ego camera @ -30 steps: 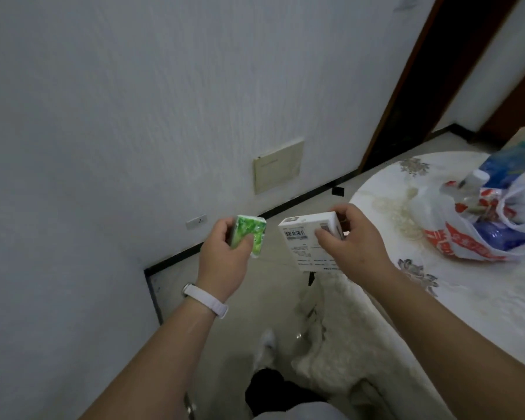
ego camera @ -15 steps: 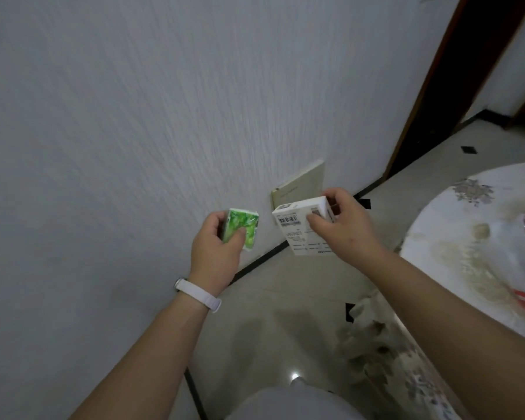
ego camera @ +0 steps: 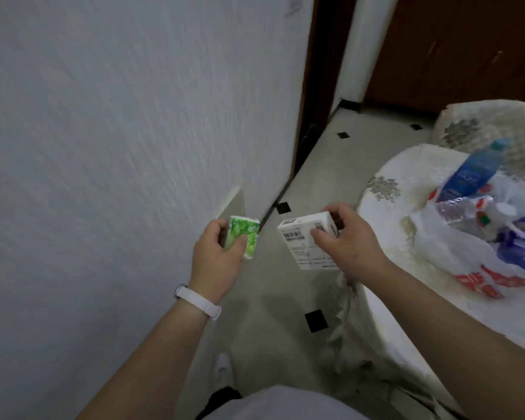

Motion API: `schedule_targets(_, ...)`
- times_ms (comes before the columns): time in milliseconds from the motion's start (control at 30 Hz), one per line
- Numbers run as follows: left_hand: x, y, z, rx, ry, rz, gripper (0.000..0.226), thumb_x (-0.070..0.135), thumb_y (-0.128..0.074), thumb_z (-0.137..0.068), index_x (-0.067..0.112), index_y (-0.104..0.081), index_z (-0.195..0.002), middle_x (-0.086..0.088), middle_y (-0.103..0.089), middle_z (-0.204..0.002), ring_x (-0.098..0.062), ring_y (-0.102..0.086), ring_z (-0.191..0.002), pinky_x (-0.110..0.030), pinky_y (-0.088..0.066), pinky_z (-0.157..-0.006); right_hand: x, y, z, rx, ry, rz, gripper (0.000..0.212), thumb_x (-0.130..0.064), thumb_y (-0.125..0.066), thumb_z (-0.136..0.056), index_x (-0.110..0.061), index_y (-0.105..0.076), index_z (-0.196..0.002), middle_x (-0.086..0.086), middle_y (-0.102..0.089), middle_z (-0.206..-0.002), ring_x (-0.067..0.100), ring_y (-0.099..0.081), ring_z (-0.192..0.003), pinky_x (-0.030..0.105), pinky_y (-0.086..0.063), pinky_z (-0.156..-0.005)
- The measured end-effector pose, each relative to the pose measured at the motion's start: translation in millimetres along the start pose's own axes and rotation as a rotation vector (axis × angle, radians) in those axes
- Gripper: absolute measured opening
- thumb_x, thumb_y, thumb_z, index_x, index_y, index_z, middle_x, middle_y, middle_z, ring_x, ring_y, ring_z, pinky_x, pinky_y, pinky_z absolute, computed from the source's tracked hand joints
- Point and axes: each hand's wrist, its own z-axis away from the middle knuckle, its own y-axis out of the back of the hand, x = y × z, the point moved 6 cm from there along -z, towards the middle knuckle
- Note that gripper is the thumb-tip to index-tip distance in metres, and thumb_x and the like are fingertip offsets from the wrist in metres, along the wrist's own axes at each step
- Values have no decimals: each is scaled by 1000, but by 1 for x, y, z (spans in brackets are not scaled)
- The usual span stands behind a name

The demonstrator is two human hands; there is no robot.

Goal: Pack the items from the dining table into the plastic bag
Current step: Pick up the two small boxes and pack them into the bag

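Since half a second ago the view has swung back to the right, so the plastic bag is in sight again on the table, while both hands have kept their hold and their spacing. At the far left is a pale textured wall (ego camera: 103, 147). In front of it the left hand (ego camera: 217, 262), with a white wristband (ego camera: 198, 301) on its wrist, is closed around a small green-and-white packet (ego camera: 243, 236), thumb across its front face and fingers behind. Just to the right, apart from it, the right hand (ego camera: 346, 242) pinches a white box (ego camera: 306, 241) with a barcode label, fingers over the top edge and thumb on the printed face; the box hangs over the tiled floor (ego camera: 315, 165), beside the table edge. Further right, the round dining table (ego camera: 406, 165) carries a white cloth. On it sits the white plastic bag (ego camera: 455, 253) with red print, its mouth open, holding a clear bottle (ego camera: 461, 212), a blue carton (ego camera: 473, 171) sticking up, and purple items.
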Motion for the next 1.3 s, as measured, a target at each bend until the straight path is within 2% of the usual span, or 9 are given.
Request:
schedule_targets(133,6,-22,-71,-173,-57,54,21,11,-69,-86,22,-60,-102,9,-65,-89,6,-59,-71,-10,-46,-64,-7,3,-30,147,-86,23,25,-28,-68,-85,-31,-53,-105,-15,-62,-94,1,-60,-83,19,-45,-60)
schedule_targets(300,23,-63,-135,-386,-121,95,23,10,-68,-86,25,-58,-99,11,-65,-88,9,-59,-69,-8,-46,-62,-9,19,-44,346,-189,44,24,-26,-69,-85,-29,-53,-103,-14,-61,-92,6,-60,-84,30,-55,-68)
schedule_targets(400,32,-91,-149,-484,-144,122,25,11,-69,-86,30,-57,-97,12,-65,-88,8,-60,-70,-13,-49,-66,1,29,-41,412,-265,68,24,-26,-69,-85,-28,-53,-104,-12,-62,-93,10,-62,-84,39,-57,-72)
schedule_targets(633,42,-191,-173,-738,-139,110,29,10,-68,-87,37,-57,-87,11,-66,-84,3,-61,-69,-19,-51,-65,58,71,-53,599,-469,84,25,-28,-69,-86,-27,-52,-106,-15,-61,-93,6,-60,-83,31,-57,-69)
schedule_targets(800,48,-272,-195,-869,-196,-5,24,11,-69,-86,32,-59,-90,2,-67,-83,-18,-65,-76,-38,-54,-68,115,105,-93,693,-539,36,24,-27,-69,-86,-26,-53,-103,-16,-60,-92,3,-59,-81,24,-52,-66)
schedule_targets(1000,80,-373,-220,-984,-232,-129,25,9,-68,-86,32,-60,-91,8,-68,-85,-3,-62,-72,-19,-49,-63,162,167,-140,771,-548,-37,23,-27,-68,-84,-29,-52,-99,-7,-63,-100,11,-61,-87,39,-57,-75)
schedule_targets(1067,100,-408,-217,-1043,-257,-111,24,6,-67,-86,28,-61,-91,9,-68,-85,-2,-63,-72,-13,-47,-59,169,194,-144,813,-540,-44,24,-26,-69,-84,-29,-50,-100,-9,-62,-102,11,-61,-89,33,-57,-74)
schedule_targets(1200,130,-476,-197,-1182,-345,-128,22,8,-67,-86,29,-60,-91,8,-69,-85,-3,-64,-73,-17,-51,-62,170,248,-124,1006,-530,-85,28,-22,-70,-84,-30,-50,-102,-17,-60,-93,-4,-60,-81,11,-48,-60)
schedule_targets(1300,144,-519,-170,-1297,-405,-146,26,9,-67,-85,34,-58,-89,12,-68,-84,1,-62,-72,-14,-48,-63,174,281,-91,1177,-592,-122,27,-22,-69,-85,-31,-51,-102,-17,-59,-90,-5,-57,-77,9,-44,-51)
